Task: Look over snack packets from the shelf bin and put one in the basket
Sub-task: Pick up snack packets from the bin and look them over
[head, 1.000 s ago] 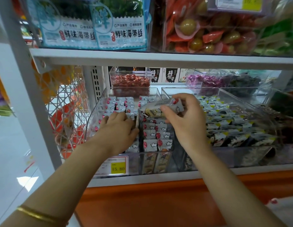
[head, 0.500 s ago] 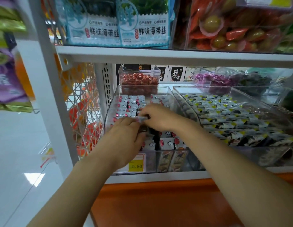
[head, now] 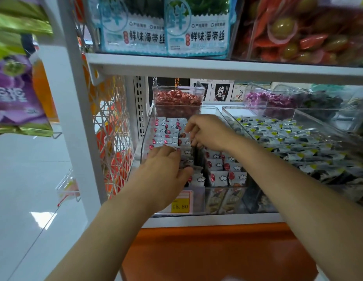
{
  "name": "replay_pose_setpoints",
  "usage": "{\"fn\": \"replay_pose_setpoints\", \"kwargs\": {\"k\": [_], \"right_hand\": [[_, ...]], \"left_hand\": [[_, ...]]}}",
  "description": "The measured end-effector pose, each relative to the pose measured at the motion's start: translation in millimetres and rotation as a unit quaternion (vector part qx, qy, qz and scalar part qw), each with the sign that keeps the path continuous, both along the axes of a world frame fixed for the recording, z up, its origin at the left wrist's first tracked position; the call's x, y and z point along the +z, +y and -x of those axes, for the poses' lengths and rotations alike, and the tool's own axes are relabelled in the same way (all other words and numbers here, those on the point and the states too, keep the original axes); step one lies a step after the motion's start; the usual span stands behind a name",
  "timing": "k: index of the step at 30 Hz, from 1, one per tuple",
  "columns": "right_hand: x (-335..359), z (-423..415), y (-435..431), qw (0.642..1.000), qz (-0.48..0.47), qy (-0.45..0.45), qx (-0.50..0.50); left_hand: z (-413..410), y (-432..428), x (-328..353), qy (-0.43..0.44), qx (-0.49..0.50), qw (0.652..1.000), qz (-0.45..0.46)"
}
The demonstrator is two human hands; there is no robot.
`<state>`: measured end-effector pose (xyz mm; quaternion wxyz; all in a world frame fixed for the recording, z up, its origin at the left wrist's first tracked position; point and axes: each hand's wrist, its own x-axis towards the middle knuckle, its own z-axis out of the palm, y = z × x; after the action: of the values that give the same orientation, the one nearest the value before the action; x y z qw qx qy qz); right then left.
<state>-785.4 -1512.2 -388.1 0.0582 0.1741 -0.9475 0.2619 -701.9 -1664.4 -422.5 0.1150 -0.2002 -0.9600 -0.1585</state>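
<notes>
Clear-plastic shelf bin [head: 144, 142] is holding rows of silver snack packets [head: 219, 176]; the left hand [head: 162, 177] is lying flat on the near ones, while the right hand [head: 209, 132] is curling its fingers among them, and I cannot tell whether it is gripping one. Pinching one packet's edge and lifting straight up seems wisest.

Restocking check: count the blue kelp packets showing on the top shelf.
2 blue kelp packets stand on the top shelf: one at the left, the other right beside it. More may be hidden behind them.
</notes>
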Motion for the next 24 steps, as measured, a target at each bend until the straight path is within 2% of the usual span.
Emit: {"fn": "replay_pose_setpoints", "kwargs": {"k": [2, 4, 7, 9, 12, 15, 18, 20, 22, 24], "right_hand": [[1.6, 7.1, -2.1, 0.998, -0.011, 0.057, -0.012], [0.9, 15.6, -5.7, 0.993, -0.075, 0.093, -0.010], [-6.2, 26.8, -14.1, 0.975, -0.208, 0.082, 0.000], [-8.4, 29.6, -17.4, 0.974, -0.213, 0.077, -0.003], [1.1, 23.8, -15.1, 0.993, -0.098, 0.059, -0.005], [14.8, 7.6, -5.7, 0.992, 0.017, 0.114, -0.046], [18.5, -20.1, 4.5, 0.964, 0.146, 0.198, -0.101], [15.3, -41.1, 10.8, 0.939, 0.234, 0.219, -0.125], [10.7, -60.2, 17.7, 0.916, 0.309, 0.209, -0.147], [4.3, -78.6, 25.0, 0.889, 0.405, 0.157, -0.146]], "left_hand": [[-1.8, -2.3, -2.2, 0.015, -0.007, 1.000, -0.007], [-3.5, -4.3, -4.6, 0.031, -0.013, 0.999, -0.010], [-4.2, -5.4, -6.3, 0.051, -0.024, 0.998, -0.026], [-3.8, -5.5, -5.9, 0.054, -0.028, 0.997, -0.040], [-2.5, -4.8, -4.5, 0.050, -0.028, 0.996, -0.063], [-1.2, -3.5, -0.4, 0.040, -0.012, 0.991, -0.131], [-1.6, -3.9, 3.0, 0.043, 0.005, 0.979, -0.199], [-3.3, -4.4, 4.1, 0.038, 0.008, 0.967, -0.252], [-5.5, -3.6, 5.6, 0.028, 0.006, 0.950, -0.310], [-7.6, -1.4, 8.0, 0.005, 0.006, 0.929, -0.369]]}}
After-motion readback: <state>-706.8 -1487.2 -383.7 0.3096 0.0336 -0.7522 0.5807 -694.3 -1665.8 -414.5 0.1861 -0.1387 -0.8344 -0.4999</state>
